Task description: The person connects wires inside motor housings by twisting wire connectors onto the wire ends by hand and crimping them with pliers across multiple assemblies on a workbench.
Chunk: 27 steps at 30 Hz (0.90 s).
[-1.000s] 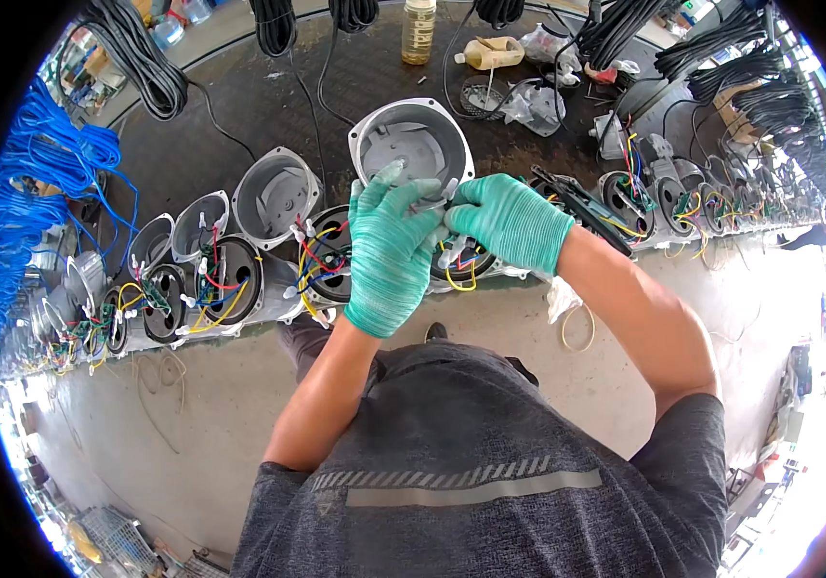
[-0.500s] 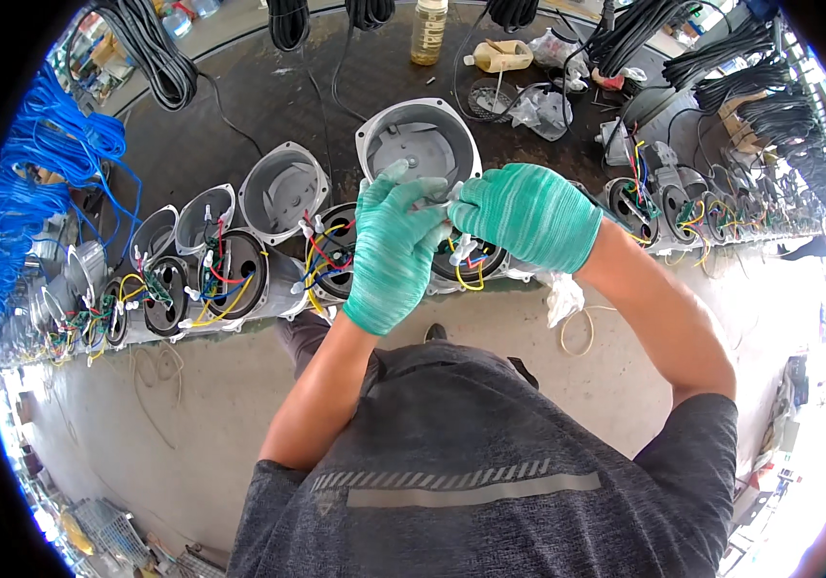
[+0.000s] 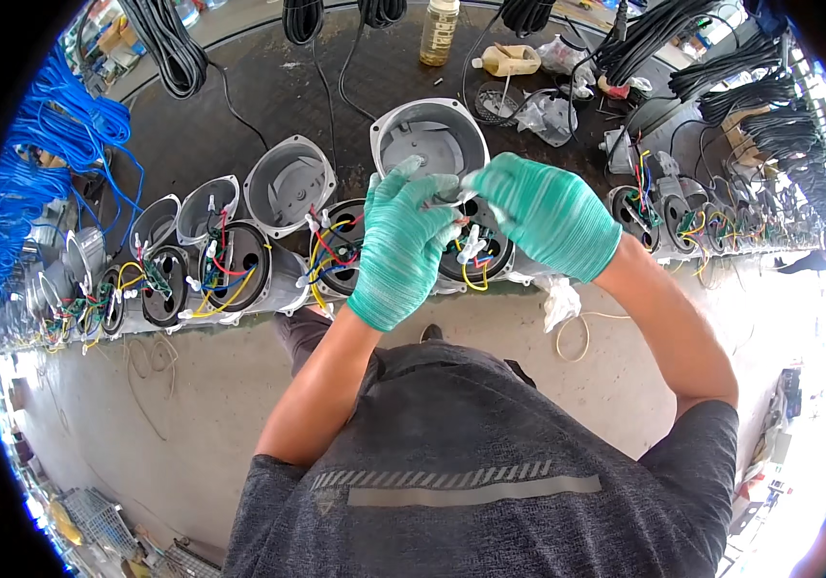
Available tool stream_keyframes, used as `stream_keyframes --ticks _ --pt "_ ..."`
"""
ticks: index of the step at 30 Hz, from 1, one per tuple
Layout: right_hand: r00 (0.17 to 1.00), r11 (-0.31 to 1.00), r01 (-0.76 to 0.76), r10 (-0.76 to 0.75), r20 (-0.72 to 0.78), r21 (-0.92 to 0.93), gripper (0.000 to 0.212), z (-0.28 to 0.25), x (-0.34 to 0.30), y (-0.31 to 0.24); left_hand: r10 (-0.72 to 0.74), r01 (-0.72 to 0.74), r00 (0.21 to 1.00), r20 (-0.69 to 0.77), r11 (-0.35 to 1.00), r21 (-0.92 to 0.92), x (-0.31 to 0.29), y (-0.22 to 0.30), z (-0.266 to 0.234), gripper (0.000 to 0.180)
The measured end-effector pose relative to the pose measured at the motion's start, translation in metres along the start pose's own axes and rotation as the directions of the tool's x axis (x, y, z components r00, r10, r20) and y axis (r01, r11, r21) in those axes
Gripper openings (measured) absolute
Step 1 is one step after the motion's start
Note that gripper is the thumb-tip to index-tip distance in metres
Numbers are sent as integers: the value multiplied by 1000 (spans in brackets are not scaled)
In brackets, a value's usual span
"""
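My left hand (image 3: 401,246), in a green knitted glove, pinches a thin wire (image 3: 445,201) between thumb and fingers. Close beside it, my right hand (image 3: 552,214) in a matching glove has its fingertips pressed together; motion blurs them and what they hold is hidden. Both hands are over a round motor housing whose white connectors (image 3: 472,245) and yellow wire (image 3: 475,280) show below my fingers. Just beyond stands an open grey metal housing (image 3: 380,141), its near rim partly covered by my hands.
Similar housings (image 3: 288,185) with coloured wires line the bench edge on both sides. Black cable coils (image 3: 164,48) lie along the back, blue cables (image 3: 71,125) at far left. A bottle (image 3: 438,37) and a yellowish jug (image 3: 511,61) stand behind. A plastic bag (image 3: 559,302) hangs at the front edge.
My right hand has moved slightly right, away from my left fingertips, opening a gap between them. The left hand keeps its pinch. The whole view has shifted a little.
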State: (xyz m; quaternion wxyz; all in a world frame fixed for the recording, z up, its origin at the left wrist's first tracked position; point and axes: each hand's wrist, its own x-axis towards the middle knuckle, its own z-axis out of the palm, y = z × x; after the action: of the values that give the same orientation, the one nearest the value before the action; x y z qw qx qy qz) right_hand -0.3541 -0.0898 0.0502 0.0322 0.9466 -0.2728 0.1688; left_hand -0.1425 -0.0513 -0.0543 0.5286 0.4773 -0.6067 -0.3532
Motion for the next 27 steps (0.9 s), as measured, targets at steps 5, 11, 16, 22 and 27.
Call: stream_keyframes --ticks 5,11,16,22,27 --pt "959 960 264 -250 133 -95 34 4 6 4 -88 128 990 114 898 -421 5 14 2 24" --pt "909 936 -290 204 363 200 13 -2 15 -20 -270 299 952 142 727 -618 6 24 3 26" --pt "802 702 -552 301 516 449 23 2 4 -11 -153 175 984 94 935 -307 3 20 -1 36" --pt "963 969 245 -241 118 -23 40 -1 9 10 66 -61 993 95 997 -55 9 16 -5 34" --pt "949 950 312 -312 52 12 30 13 11 12 -308 348 937 164 794 -498 8 19 -3 37"
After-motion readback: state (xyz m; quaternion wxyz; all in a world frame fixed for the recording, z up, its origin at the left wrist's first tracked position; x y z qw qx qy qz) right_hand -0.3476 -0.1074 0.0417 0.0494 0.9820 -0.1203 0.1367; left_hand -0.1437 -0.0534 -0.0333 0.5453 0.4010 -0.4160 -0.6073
